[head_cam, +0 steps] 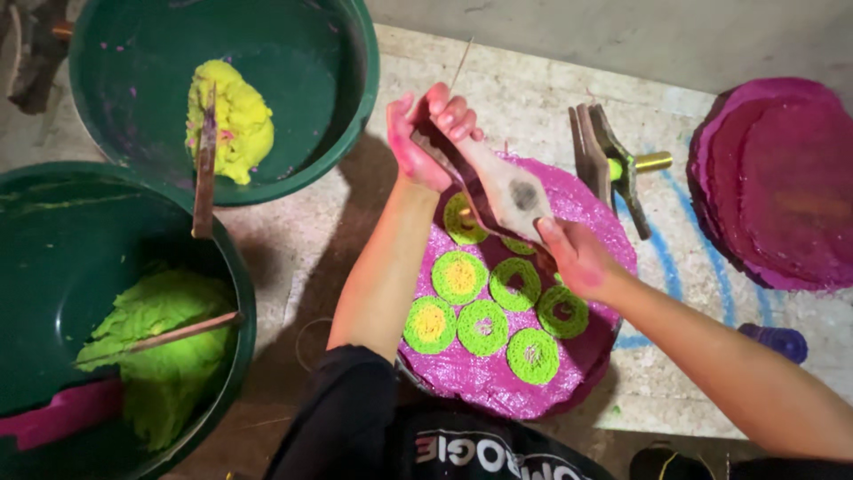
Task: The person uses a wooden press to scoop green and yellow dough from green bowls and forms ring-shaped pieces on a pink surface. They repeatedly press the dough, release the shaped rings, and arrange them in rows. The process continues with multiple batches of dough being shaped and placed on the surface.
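My left hand [426,133] and my right hand [573,253] both grip a flat wooden press [506,191] with a dark diamond-shaped hole, held tilted above a round magenta mat [498,378]. On the mat lie several green rings [533,356], some with yellow centres [459,276]. My fingers are stained pink. The left hand holds the press's far end, the right hand its near end.
A green tub [355,89] at the top holds yellow paste [229,120] and a stick. A second green tub [240,293] at the left holds light green paste [164,356], a stick and a pink scraper. A second wooden press [609,164] and a magenta stack [773,178] lie to the right.
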